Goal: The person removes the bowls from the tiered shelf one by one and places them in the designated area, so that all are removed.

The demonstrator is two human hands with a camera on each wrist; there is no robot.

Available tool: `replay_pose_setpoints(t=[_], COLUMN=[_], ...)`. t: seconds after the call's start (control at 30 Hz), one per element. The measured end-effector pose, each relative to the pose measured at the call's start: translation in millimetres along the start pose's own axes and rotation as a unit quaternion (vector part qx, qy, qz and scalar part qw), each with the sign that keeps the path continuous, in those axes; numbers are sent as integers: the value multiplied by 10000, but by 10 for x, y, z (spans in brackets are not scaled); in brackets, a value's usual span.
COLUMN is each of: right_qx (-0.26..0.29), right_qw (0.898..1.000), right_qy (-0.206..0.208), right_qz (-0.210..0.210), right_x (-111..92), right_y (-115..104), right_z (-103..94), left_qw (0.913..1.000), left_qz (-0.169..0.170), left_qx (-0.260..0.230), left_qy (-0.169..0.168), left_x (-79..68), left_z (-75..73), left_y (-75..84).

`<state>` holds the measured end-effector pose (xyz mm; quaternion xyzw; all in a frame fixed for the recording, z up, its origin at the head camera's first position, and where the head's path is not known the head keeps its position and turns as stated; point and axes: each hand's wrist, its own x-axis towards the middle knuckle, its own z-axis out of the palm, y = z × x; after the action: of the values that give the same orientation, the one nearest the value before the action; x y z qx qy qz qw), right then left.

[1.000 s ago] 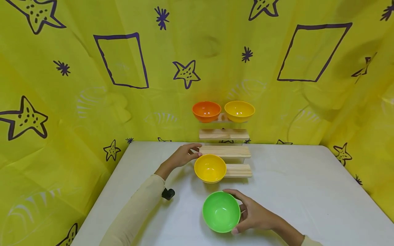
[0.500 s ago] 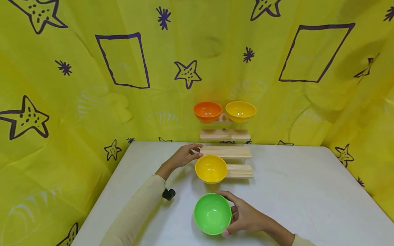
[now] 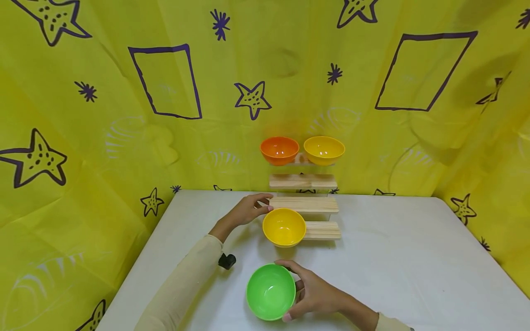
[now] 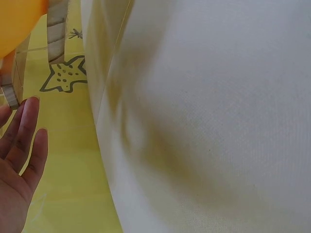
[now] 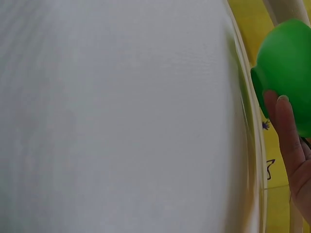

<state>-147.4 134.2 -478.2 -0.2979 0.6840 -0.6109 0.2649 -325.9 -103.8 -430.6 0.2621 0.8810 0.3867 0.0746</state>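
My right hand (image 3: 316, 292) grips a green bowl (image 3: 270, 292) by its right side, thumb at the near rim and fingers around the far side. In the right wrist view, fingertips lie against the outside of that bowl (image 5: 289, 73), near its foot. My left hand (image 3: 244, 210) pinches the left end of a plank on a stepped wooden rack (image 3: 304, 204). The left wrist view has the fingers (image 4: 26, 121) at the plank's end. A yellow bowl (image 3: 284, 226) sits on the lowest step at the left, just below the left thumb.
On the top step stand an orange bowl (image 3: 279, 151) and, to its right, another yellow bowl (image 3: 324, 150). A small black object (image 3: 227, 261) shows beside the left sleeve. Behind the white table (image 3: 397, 257) hangs a yellow curtain (image 3: 290, 55) with drawn stars.
The right hand has moved the green bowl left and slightly nearer to me. The left hand stays at the rack, and the other bowls keep their places.
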Motion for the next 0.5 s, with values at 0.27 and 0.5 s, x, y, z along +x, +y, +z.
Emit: replay_pose_setpoints(t=[0.27,0.5], right_qx=[-69,-132], right_qw=[9999,9996], right_qy=[32,37], right_qz=[146,237], right_x=[73,114], right_y=[-6,-32], right_z=[77,114], left_qw=[10000,9999], left_qz=[32,43], left_qx=[55,97], left_qy=[-12,-11], left_x=[-2,-3], left_z=[-4,-8], left_y=[3,3])
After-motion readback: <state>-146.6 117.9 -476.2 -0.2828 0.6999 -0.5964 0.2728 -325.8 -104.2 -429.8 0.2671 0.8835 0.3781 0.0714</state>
